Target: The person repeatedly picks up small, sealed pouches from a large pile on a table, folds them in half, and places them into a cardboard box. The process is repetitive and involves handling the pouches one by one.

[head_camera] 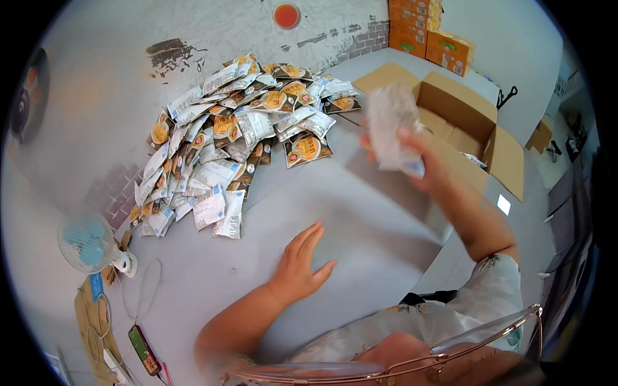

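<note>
My right hand (420, 149) is raised near the open cardboard box (456, 103), gripping a white packet (392, 125) that is blurred by motion. Whether it is one packet or a few stacked together I cannot tell. Low over the grey table (367, 217), my left hand (299, 265) has its thumb apart from the fingers and holds nothing. Beyond it lies a large heap of sealed sachets (241, 118), some white side up, others showing a brown and yellow printed face. Inside the box, part of a packet (475, 160) shows; the near wall is partly behind my forearm.
Orange cartons (429, 41) stand stacked at the far right corner. On the left are a small fan (87, 243), its cable (157, 284), a lit phone (144, 350) and a power strip (116, 366). A round red object (286, 15) is at the wall.
</note>
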Demonstrator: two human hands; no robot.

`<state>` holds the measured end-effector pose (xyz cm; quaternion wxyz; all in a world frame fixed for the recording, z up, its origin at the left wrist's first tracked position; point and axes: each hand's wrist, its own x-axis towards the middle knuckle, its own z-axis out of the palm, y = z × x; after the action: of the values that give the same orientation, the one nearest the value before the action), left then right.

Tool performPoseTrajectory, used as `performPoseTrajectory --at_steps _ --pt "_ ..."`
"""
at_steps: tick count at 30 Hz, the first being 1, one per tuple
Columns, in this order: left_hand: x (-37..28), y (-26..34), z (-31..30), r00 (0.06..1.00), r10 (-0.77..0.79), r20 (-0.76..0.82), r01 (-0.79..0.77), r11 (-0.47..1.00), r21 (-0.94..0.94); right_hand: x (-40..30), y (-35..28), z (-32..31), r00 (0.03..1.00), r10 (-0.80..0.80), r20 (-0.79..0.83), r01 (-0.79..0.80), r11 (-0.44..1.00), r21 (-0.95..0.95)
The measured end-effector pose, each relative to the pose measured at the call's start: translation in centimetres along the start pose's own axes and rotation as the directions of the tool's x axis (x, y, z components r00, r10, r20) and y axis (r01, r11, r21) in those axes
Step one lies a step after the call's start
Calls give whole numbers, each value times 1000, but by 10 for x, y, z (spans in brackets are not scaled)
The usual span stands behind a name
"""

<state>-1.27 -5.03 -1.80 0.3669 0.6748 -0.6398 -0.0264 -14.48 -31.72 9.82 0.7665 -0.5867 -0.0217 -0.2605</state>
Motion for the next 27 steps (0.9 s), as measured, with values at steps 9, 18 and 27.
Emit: performPoseTrajectory --at_steps 9,18,27 --pt "2 0 4 972 -157 174 150 987 53 60 -53 -177 919 4 -395 -262 754 -602" --pt "1 -4 3 974 -150 171 144 988 51 67 -6 -230 822 192 -536 -566 167 -807" --pt "2 -5 2 973 -159 166 154 987 39 85 2 -227 795 318 -518 -475 -206 -856"
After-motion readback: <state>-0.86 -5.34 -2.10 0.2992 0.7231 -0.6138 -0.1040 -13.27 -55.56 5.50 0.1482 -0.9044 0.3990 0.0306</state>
